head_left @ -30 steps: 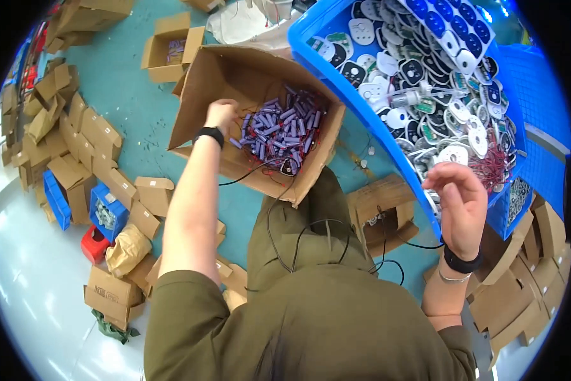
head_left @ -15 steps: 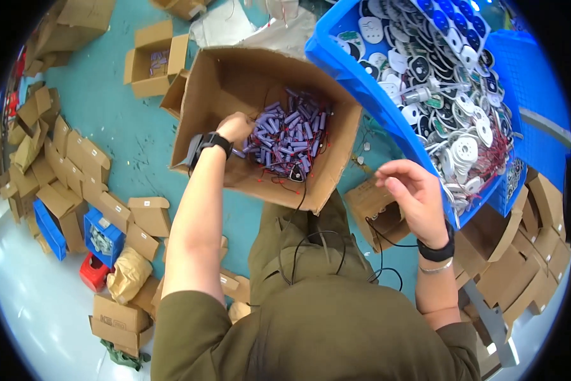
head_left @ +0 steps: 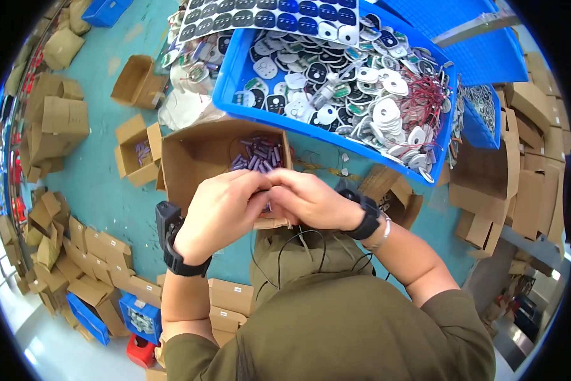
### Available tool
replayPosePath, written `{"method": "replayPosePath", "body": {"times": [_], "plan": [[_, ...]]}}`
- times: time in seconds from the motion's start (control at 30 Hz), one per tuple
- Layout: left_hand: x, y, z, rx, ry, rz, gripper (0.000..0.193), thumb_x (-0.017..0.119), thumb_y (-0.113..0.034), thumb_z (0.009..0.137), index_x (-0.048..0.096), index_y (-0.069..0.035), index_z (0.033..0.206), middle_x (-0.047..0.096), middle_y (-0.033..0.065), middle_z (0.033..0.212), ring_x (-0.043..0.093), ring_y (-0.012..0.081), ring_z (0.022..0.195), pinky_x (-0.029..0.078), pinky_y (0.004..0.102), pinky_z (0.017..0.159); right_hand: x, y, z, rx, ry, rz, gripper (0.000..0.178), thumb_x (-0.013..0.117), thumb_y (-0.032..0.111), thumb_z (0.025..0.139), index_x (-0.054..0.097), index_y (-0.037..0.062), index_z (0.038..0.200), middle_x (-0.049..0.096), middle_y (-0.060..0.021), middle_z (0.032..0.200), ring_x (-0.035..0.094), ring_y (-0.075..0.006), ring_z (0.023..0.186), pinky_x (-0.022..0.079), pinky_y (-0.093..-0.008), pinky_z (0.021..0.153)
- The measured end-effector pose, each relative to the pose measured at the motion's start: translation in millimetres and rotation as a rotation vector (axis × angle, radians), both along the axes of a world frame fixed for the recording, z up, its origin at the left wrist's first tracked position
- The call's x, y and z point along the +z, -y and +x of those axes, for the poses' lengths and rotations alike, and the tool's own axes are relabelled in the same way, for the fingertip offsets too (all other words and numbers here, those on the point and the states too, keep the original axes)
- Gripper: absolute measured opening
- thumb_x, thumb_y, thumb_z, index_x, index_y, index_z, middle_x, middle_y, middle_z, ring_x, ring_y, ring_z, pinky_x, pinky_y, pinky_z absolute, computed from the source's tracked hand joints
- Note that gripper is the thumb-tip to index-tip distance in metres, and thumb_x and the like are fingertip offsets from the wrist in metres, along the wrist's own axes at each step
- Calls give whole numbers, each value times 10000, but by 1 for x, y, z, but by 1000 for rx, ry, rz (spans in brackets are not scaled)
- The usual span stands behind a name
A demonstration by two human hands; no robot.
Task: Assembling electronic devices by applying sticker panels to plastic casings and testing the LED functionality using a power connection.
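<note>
My left hand [head_left: 225, 206] and my right hand [head_left: 314, 198] meet fingertip to fingertip above the near side of a large open cardboard box [head_left: 193, 155]. Both hands are closed in a pinch, and whatever lies between the fingers is hidden and slightly blurred. Inside the box, just beyond my fingers, is a heap of purple cylindrical battery cells [head_left: 258, 152]. A bit of purple also shows below the fingertips, but I cannot tell whether it is held or lies in the box.
Past the box stands a blue bin [head_left: 225, 95] full of white and black round-cornered discs [head_left: 317, 70], small circuit boards and red wires [head_left: 425, 95]. A sheet of dark oval pieces [head_left: 260, 14] lies across its far edge. A smaller carton [head_left: 130, 159] is at the left; flattened cardboard [head_left: 107, 251] lies beyond.
My left hand has come out of the battery heap and back toward me. My right hand has swung in from the right to join it. The view has shifted, bringing more of the bin in.
</note>
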State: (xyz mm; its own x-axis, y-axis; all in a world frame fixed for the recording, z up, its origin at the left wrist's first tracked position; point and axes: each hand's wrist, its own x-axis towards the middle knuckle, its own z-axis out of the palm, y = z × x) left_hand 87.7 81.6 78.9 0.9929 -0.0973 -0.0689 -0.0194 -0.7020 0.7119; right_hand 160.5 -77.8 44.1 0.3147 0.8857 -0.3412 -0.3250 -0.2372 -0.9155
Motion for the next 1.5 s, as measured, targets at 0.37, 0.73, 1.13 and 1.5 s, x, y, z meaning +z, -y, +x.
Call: {"method": "replayPosePath", "body": {"times": [0.37,0.73,1.13,1.5], "plan": [[-87,-20,183,315,7,54,237,565,-192,747,598,-15,900,614,156,806,599,278,745,466,325,665,2,102,74,-257,-58,-31,138,492,112,861,576,7,891,505,8,639,436,-40,543,358,-192,480],[-181,35,267,-69,79,560,320,607,-140,688,471,-15,949,531,158,902,525,322,884,452,398,748,-10,128,103,-258,-26,63,149,541,78,827,578,16,957,540,12,752,485,-56,657,391,-188,570],[-22,91,136,316,6,-940,167,506,43,792,507,44,959,574,106,925,607,189,778,493,238,634,20,108,102,-922,-67,298,108,467,133,878,466,25,879,472,3,691,433,-43,530,359,-177,465],[21,107,37,500,186,-1262,410,503,9,819,364,34,1204,525,131,1061,531,148,932,437,230,771,55,64,26,-771,319,387,97,521,83,845,476,2,875,495,-5,752,460,-48,656,384,-183,561]]}}
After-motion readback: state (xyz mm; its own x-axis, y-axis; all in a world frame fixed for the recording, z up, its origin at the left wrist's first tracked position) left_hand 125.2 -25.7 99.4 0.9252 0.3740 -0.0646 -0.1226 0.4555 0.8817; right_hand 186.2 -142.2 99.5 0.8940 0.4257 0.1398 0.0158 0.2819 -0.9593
